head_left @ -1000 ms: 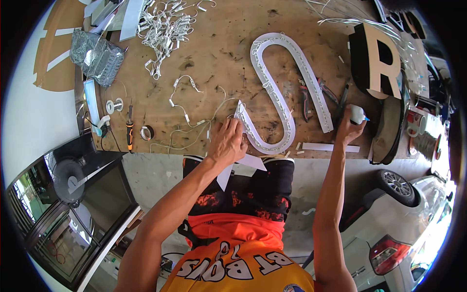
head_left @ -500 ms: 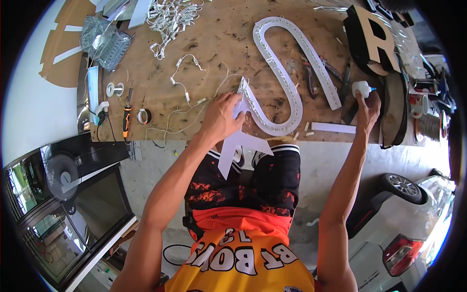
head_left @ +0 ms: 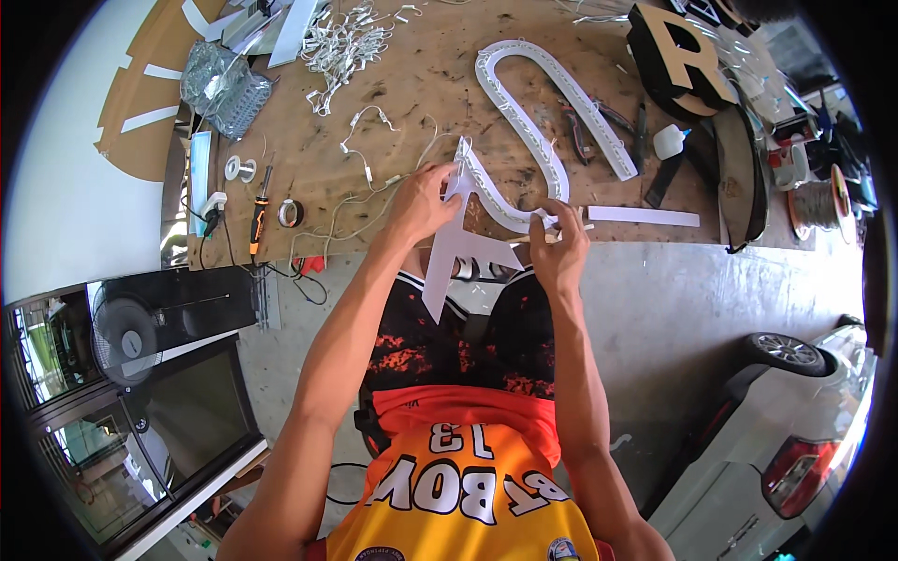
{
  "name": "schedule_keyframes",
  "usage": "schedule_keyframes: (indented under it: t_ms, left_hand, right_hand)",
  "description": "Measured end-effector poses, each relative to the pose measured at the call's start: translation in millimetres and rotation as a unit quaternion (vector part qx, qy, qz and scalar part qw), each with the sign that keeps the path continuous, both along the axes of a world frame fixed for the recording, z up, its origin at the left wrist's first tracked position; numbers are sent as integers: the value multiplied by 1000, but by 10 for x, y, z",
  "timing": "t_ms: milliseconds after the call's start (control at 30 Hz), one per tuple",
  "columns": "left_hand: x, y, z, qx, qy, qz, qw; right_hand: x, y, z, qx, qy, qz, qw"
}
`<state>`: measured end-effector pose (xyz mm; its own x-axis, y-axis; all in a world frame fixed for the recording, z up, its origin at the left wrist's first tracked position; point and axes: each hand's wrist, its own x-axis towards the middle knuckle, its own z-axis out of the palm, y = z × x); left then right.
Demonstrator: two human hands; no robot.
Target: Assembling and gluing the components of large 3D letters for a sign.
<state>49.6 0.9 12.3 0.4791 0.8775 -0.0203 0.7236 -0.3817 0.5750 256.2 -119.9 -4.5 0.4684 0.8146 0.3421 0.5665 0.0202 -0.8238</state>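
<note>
A white S-shaped curved strip (head_left: 519, 122), lined with small light modules, lies on the wooden table. At its left end a flat white forked piece (head_left: 453, 238) juts past the table's near edge above my lap. My left hand (head_left: 426, 201) is closed on the upper part of this forked piece, thumb on its face. Down at the strip's lower bend, my right hand (head_left: 561, 248) has its fingers curled together; what is between them cannot be made out. A white glue bottle (head_left: 669, 141) lies to the right, out of my hands.
Pliers (head_left: 577, 136) lie beside the strip. A straight white strip (head_left: 644, 217) rests near the front edge. Loose wires, an orange-handled screwdriver (head_left: 258, 224) and a solder spool (head_left: 239, 169) are at left. A large letter R (head_left: 678, 61) stands back right.
My right hand has let go of the glue bottle and moved left to the strip's lower bend. My left hand keeps its hold. The view has shifted slightly.
</note>
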Motion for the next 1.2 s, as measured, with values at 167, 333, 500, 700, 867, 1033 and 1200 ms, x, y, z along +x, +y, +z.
schedule_keyframes:
  t_ms: [167, 333, 500, 700, 867, 1033, 1200]
  left_hand:
    - [-136, -95, 168, 16, -37, 19, 999]
    - [-436, -327, 203, 84, 54, 12, 995]
    - [-448, -395, 61, 114, 37, 51, 991]
    - [-283, -349, 86, 39, 33, 118, 992]
    - [-280, -366, 72, -16, -14, 153, 988]
    - [-253, -375, -126, -294, -233, 237, 896]
    - [-222, -387, -197, -309, -292, 225, 877]
  right_hand:
    - [56, -37, 27, -47, 60, -23, 997]
    - [227, -76, 34, -30, 88, -74, 993]
    - [-186, 96, 113, 20, 55, 105, 993]
    - [-405, 497, 48, 6, 38, 232, 972]
    - [-625, 331, 140, -123, 152, 219, 956]
    - [-921, 275, 42, -219, 481, 138, 838]
    - [-943, 369, -159, -180, 572, 111, 793]
